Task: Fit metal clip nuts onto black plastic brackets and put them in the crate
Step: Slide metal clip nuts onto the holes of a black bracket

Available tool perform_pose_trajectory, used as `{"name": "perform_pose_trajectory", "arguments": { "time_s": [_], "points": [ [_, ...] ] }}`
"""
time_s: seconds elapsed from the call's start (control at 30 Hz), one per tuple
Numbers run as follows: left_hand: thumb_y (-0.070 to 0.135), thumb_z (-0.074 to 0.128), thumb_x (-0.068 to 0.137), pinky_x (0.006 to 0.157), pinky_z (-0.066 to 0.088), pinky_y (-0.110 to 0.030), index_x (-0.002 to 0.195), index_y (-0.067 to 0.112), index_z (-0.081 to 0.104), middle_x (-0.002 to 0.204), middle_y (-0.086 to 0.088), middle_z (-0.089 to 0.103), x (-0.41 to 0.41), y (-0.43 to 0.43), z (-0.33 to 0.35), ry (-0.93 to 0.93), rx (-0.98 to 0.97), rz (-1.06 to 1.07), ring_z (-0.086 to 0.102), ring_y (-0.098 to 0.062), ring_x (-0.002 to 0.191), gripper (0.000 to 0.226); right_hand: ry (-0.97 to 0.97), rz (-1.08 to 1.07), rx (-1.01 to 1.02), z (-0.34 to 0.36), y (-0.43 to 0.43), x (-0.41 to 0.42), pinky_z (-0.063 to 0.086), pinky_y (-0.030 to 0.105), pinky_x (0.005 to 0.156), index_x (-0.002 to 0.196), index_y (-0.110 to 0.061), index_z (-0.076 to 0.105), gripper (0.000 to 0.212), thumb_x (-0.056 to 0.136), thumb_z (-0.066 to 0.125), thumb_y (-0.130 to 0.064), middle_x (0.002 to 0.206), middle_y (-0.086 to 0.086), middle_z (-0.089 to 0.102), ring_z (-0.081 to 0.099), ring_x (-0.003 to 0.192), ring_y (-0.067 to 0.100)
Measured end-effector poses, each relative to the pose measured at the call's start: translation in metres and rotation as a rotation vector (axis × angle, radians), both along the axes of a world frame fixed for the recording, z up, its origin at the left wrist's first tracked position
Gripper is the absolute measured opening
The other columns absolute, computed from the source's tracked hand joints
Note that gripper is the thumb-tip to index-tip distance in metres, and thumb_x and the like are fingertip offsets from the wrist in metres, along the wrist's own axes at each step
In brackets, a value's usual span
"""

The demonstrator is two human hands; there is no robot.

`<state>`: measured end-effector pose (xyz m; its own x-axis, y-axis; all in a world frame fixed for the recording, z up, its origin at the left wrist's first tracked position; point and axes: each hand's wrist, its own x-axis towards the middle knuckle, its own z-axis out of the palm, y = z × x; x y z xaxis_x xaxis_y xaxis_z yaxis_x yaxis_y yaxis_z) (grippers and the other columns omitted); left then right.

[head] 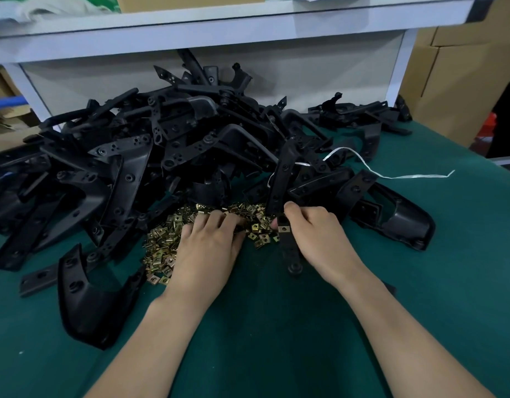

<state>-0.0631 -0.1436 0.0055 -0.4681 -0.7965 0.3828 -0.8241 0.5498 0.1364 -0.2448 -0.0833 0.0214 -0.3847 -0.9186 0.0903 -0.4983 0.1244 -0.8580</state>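
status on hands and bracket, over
Left hand in clip nut pile, grip hidden. Right hand grips bracket, one clip nut fitted on it. Crate not in view.

**Both hands forward at the nut pile**

Your left hand (207, 245) lies palm down on the pile of clip nuts (161, 248), fingers bent and tips hidden among them. Your right hand (314, 234), just right of the pile, grips a black bracket (288, 251) between thumb and curled fingers.
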Motion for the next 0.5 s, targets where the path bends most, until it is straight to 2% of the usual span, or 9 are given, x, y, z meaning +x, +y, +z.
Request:
{"name": "perform_pose_trajectory", "arguments": {
  "time_s": [0.07,0.17,0.33,0.5],
  "points": [
    [0.032,0.051,0.101,0.088,0.043,-0.041,0.119,0.022,0.063,0.111,0.000,0.063,-0.0003,-0.0009,0.0006,0.013,-0.018,0.005,0.055,-0.027,0.105,0.023,-0.029,0.008,-0.004,0.0010,0.0005,0.0008,0.050,0.042,0.061,0.089,-0.009,0.073,0.061,0.097,0.037,-0.057,0.085,0.021,0.068,0.055,0.060,0.027],
    [0.031,0.050,0.102,0.089,0.042,-0.040,0.121,0.022,0.062,0.113,0.001,0.063,0.0011,-0.0035,0.0003,0.007,-0.008,0.016,0.054,-0.027,0.106,0.024,-0.058,0.014,0.005,0.0028,0.0006,0.0010,0.054,0.047,0.071,0.083,-0.017,0.074,0.059,0.091,0.038,-0.063,0.087,0.015,0.070,0.064,0.077,0.030],
    [0.045,0.053,0.099,0.096,0.038,-0.041,0.133,0.028,0.059,0.119,0.001,0.059,-0.0001,-0.0032,0.0011,-0.015,0.061,-0.007,0.048,-0.027,0.116,0.038,-0.096,0.049,-0.005,0.0034,0.0008,-0.0001,0.054,0.042,0.072,0.080,-0.036,0.077,0.044,0.093,0.042,-0.059,0.078,0.001,0.073,0.067,0.075,0.021],
    [0.035,0.052,0.101,0.090,0.041,-0.042,0.113,0.022,0.061,0.111,0.000,0.061,-0.0028,-0.0010,0.0020,0.010,0.015,-0.004,0.051,-0.028,0.107,0.020,-0.113,0.066,-0.021,0.0027,0.0006,-0.0014,0.051,0.031,0.069,0.079,-0.039,0.077,0.043,0.097,0.043,-0.057,0.077,-0.004,0.073,0.067,0.074,0.014]
  ]
}}
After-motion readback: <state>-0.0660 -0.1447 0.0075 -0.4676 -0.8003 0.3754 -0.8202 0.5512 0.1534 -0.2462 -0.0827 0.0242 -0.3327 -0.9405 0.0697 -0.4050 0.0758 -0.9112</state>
